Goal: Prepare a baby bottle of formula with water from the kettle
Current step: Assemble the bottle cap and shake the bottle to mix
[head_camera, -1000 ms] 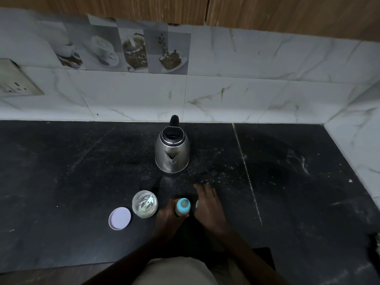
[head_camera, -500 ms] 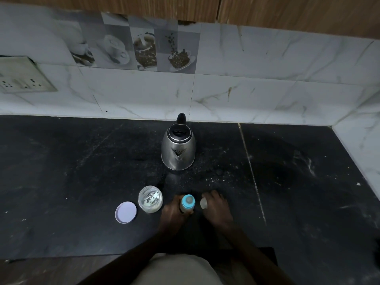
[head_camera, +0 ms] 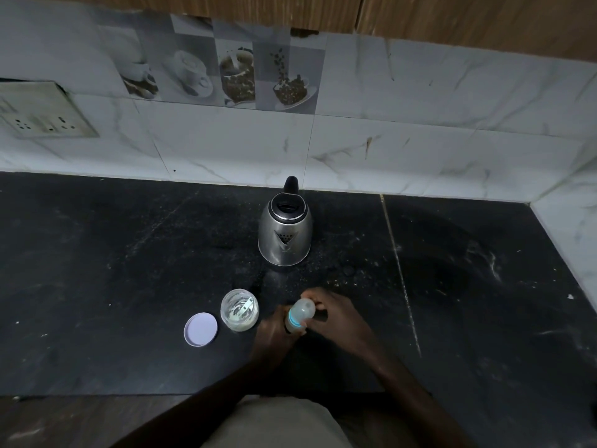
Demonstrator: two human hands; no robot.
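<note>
A baby bottle (head_camera: 295,322) with a blue ring stands near the counter's front edge, a translucent cap (head_camera: 303,309) sitting on its top. My left hand (head_camera: 274,334) grips the bottle's body from the left. My right hand (head_camera: 336,313) holds the cap from the right. A steel kettle (head_camera: 286,236) with a black handle and open lid stands behind them, untouched. Left of the bottle is an open glass jar (head_camera: 239,309) of formula powder with a scoop inside, and its white lid (head_camera: 201,329) lies flat beside it.
The black stone counter (head_camera: 113,270) runs left and right, with a marble-tiled wall behind and a side wall at the right. A socket plate (head_camera: 42,118) is on the wall at far left. The counter's front edge is just before my body.
My right hand picked up the translucent cap from the counter beside the bottle and brought it onto the bottle's top. The left hand stayed on the bottle.
</note>
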